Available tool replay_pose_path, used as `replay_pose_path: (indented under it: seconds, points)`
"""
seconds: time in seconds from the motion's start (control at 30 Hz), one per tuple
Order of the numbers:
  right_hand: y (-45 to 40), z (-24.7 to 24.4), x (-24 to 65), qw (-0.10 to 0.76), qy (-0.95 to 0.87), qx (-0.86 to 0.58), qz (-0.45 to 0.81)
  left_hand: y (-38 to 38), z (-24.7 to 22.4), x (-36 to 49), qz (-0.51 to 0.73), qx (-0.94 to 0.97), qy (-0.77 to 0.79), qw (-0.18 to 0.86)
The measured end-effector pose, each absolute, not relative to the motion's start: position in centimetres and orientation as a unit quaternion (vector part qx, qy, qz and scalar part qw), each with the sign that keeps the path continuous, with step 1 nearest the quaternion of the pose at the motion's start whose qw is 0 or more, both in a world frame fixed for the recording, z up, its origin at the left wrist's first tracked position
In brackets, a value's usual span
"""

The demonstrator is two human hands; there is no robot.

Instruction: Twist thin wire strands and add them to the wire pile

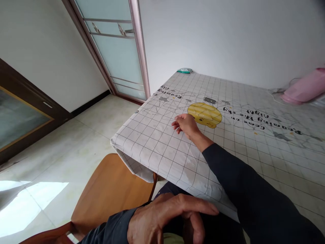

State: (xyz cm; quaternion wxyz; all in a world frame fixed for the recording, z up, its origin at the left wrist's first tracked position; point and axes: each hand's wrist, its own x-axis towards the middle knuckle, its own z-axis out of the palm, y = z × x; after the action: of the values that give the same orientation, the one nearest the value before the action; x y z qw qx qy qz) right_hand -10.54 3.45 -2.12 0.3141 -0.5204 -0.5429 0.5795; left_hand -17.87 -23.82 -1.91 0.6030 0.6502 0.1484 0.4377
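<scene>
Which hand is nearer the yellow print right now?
Right. The right hand is just beside the yellow print, over the cloth; the left hand is well back, near the cloth's front edge.

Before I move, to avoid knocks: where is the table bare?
The white checked tablecloth is bare left of the right hand, and between the green-edged packet and glossy pink object. It's crowded around that object and its pale cord.

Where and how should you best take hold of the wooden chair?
The wooden chair is probably best gripped by its seat's rounded outer edge, from the left, with the left hand: that edge meets open floor, while the tablecloth overhangs the opposite side.
</scene>
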Motion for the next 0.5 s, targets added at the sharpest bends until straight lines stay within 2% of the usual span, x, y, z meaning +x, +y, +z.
replay_pose_path:
  seconds: [0.3,0.5]
  points:
    - [7.1,-2.6,-13.6,0.248,-0.591,-0.560,0.524,-24.1,-0.5,-18.0,0.538,0.664,0.278,0.438]
    - [5.9,-1.5,-10.4,0.217,-0.656,-0.562,0.454,-27.3,0.2,-19.3,0.463,0.703,0.390,0.373]
